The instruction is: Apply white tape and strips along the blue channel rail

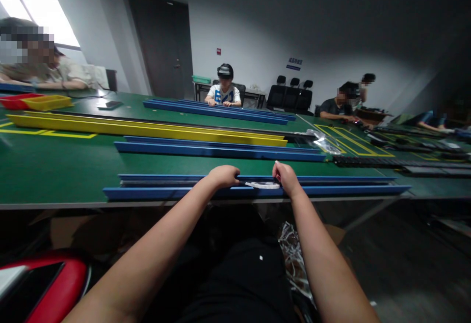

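A long blue rail [147, 193] lies along the near edge of the green table [55, 171], with a dark channel between its two blue sides. My left hand [223, 175] is curled into a fist over the channel. My right hand [286, 178] pinches with its fingers close together. Between the two hands stretches a short whitish strip [262, 184], flat over the channel. Both hands appear to hold its ends.
More blue rails [217, 150] and a yellow rail [147, 129] lie across the table. Red and yellow bins [44, 101] stand far left. Other people sit at the far side and right. Crumpled clear plastic [324, 142] lies mid-right. A red chair [44, 283] is at lower left.
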`<state>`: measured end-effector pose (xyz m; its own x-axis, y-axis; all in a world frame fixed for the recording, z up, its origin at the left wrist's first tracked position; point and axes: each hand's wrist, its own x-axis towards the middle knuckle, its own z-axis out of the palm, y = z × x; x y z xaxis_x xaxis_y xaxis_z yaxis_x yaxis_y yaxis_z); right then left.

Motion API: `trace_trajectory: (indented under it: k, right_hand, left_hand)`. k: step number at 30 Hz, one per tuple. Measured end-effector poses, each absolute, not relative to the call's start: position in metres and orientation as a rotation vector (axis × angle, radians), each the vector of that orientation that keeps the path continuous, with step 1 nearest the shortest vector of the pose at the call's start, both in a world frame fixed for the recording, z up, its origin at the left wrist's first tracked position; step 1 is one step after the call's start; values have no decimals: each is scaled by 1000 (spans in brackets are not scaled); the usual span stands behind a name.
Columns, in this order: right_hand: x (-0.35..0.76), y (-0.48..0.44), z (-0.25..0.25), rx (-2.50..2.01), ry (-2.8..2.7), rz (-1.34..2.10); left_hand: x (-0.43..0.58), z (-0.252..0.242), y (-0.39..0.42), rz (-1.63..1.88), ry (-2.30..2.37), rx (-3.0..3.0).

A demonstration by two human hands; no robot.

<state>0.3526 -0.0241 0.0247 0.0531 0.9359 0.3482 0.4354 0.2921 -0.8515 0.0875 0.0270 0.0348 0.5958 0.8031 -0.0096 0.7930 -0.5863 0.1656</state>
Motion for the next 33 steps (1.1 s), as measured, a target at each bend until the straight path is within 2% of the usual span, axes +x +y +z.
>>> trace_trajectory:
  k: [10, 33]
  right_hand:
    - [354, -23, 28, -1405, -1632, 485]
    - [354, -26, 28, -1449, -1615, 439]
  left_hand:
    - [88, 32, 29, 107, 1344, 2675]
    - [88, 33, 28, 97, 1338, 2691]
